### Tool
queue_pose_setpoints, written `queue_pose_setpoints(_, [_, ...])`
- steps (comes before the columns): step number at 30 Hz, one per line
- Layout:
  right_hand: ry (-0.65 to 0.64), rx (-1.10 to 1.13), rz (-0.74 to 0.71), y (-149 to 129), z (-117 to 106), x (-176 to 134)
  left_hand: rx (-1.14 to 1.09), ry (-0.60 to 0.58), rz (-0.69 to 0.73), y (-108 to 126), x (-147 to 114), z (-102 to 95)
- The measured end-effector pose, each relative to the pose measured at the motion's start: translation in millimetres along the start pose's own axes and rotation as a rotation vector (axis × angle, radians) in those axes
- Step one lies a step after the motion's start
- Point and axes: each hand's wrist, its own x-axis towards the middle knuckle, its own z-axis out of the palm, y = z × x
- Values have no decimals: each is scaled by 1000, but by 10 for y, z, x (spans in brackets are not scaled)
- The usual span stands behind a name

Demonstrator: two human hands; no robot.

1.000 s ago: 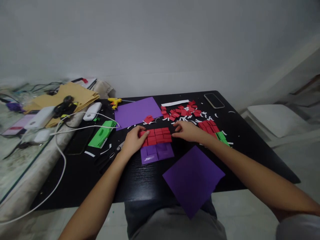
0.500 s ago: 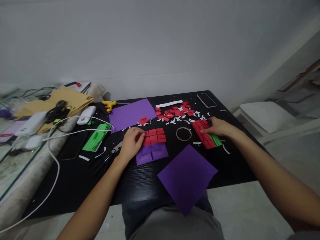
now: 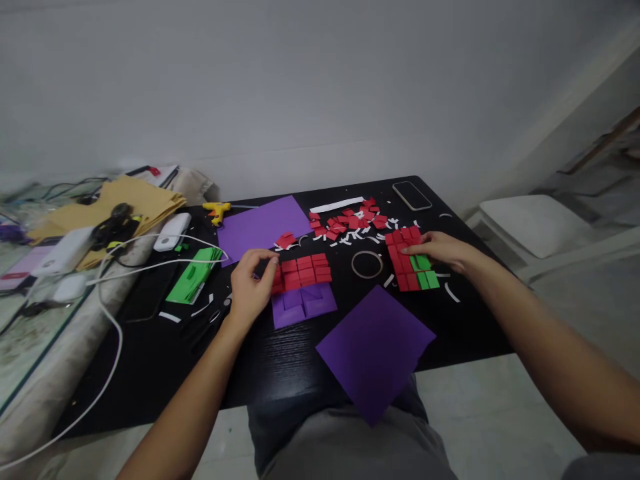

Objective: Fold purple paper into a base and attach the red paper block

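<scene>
Red folded-paper squares form a panel (image 3: 305,270) along the upper part of a folded purple paper piece (image 3: 305,305) on the black table. My left hand (image 3: 253,283) is closed at the panel's left end, thumb and forefinger pinched by its upper left corner. Over to the right, my right hand (image 3: 443,250) grips a red and green folded-paper panel (image 3: 407,270) by its right edge. That panel's face of small squares is turned toward me. A plain purple sheet (image 3: 375,350) lies between my arms and hangs over the front edge.
Behind the panels lie loose red paper squares (image 3: 350,221) among white scraps. A metal ring (image 3: 367,265), phone (image 3: 412,195), larger purple sheet (image 3: 265,227), yellow glue gun (image 3: 217,212), green folded strips (image 3: 195,277) and scissors (image 3: 213,320) surround them. A white cable (image 3: 117,327) loops at left.
My left hand has shifted slightly left, uncovering more of the red panel's left end. The red and green panel in my right hand has turned and its squares show more fully.
</scene>
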Motion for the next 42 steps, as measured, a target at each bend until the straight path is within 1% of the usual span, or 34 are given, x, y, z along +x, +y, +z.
queue_pose_setpoints(3, [-21,248,83,-76,-75,-144,-102,-62,-91,173,-49,-69])
queue_pose_setpoints(5, [0,439,96,-134,-131,-277,-208,-115,-175,309,-137,-92])
queue_pose_setpoints(7, [-16,515,62,-196,-169,-433,-304,-176,-256,445,-266,-69])
queue_pose_setpoints(9, [-35,601,9,-261,-163,-586,-365,-234,-306,557,-411,15])
queue_pose_setpoints(11, [-78,673,-54,-329,-108,-709,-409,-292,-331,624,-530,157])
queue_pose_setpoints(12, [-103,694,-54,-364,-68,-755,-404,-329,-330,638,-567,240])
queue_pose_setpoints(13, [-124,703,-46,-401,-27,-791,-397,-369,-312,641,-584,326])
queue_pose_setpoints(15, [-164,670,-53,-475,39,-849,-361,-451,-231,625,-553,484])
queue_pose_setpoints(18, [-205,613,-128,-580,65,-940,-327,-499,-65,597,-382,629])
queue_pose_setpoints(20, [-232,637,-166,-635,55,-1014,-370,-528,51,607,-252,656])
queue_pose_setpoints(22, [-251,672,-176,-666,70,-1082,-464,-550,138,652,-171,647])
queue_pose_setpoints(24, [-263,693,-162,-666,145,-1130,-553,-537,177,724,-165,619])
queue_pose_setpoints(25, [-273,708,-144,-653,210,-1148,-583,-518,172,765,-191,599])
queue_pose_setpoints(26, [-282,729,-124,-630,291,-1164,-603,-496,148,806,-234,577])
queue_pose_setpoints(28, [-314,786,-68,-560,492,-1207,-629,-448,37,879,-357,521])
queue_pose_setpoints(31, [-426,847,-22,-411,813,-1320,-617,-367,-225,927,-585,403])
queue_pose_setpoints(33, [-500,900,-35,-302,986,-1414,-616,-322,-411,901,-741,299])
queue_pose_setpoints(34, [-515,919,-62,-246,1052,-1455,-622,-305,-483,870,-816,241])
queue_pose_setpoints(37, [-563,952,-132,-81,1185,-1526,-627,-249,-618,724,-1015,54])
queue_pose_setpoints(39, [-573,933,-110,19,1241,-1529,-625,-254,-677,609,-1106,-66])
queue_pose_setpoints(42, [-579,810,-69,112,1306,-1499,-633,-342,-778,463,-1139,-208])
